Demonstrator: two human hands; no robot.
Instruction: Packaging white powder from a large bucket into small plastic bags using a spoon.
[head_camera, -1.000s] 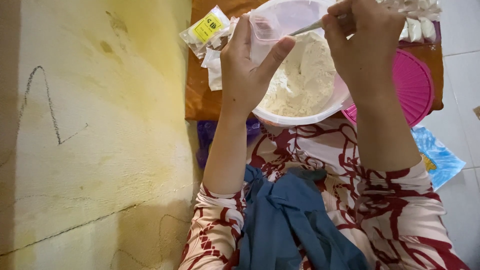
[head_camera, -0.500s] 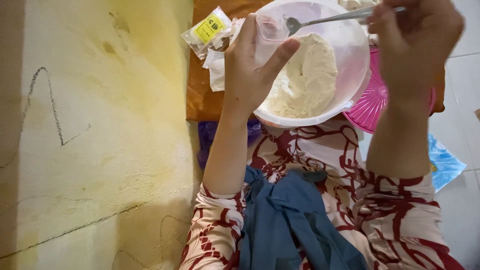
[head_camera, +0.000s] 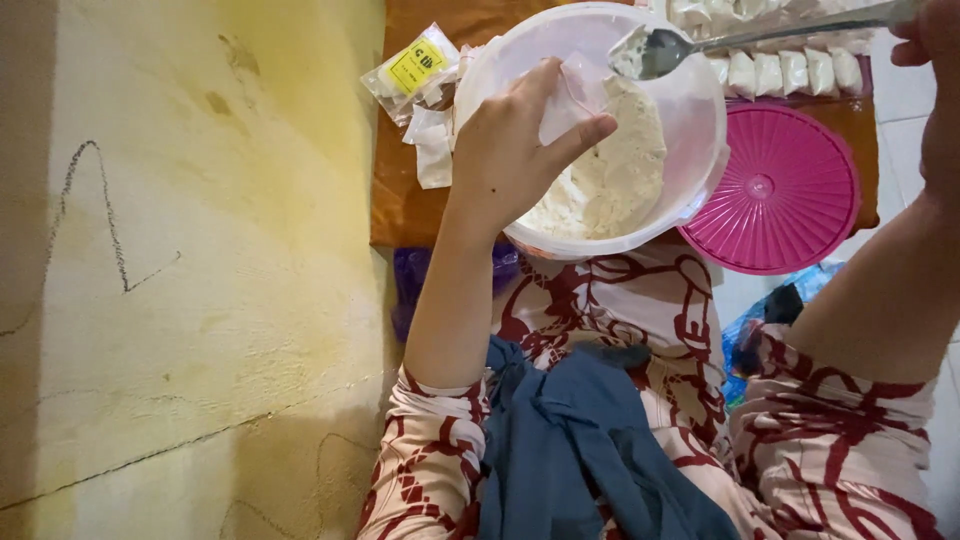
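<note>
Step in hand, as judged: portioning powder. Left hand (head_camera: 510, 150) pinched 1 small clear bag (head_camera: 572, 92) over the white tub (head_camera: 690, 120). Right hand (head_camera: 930, 40) gripped the loaded spoon (head_camera: 665, 50) beside the bag. Next called for steady tipping into its mouth.

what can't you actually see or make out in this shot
Head view only:
- Right hand: mostly cut off by the top and right edges, so its grip on the spoon handle is unclear.
- Small clear bag: partly behind the left hand; its contents can't be told.
- Bowl: near-left rim hidden by that hand.
- Row of packets: cut off at the top edge.
- Blue bag: partly hidden by the right arm.
</note>
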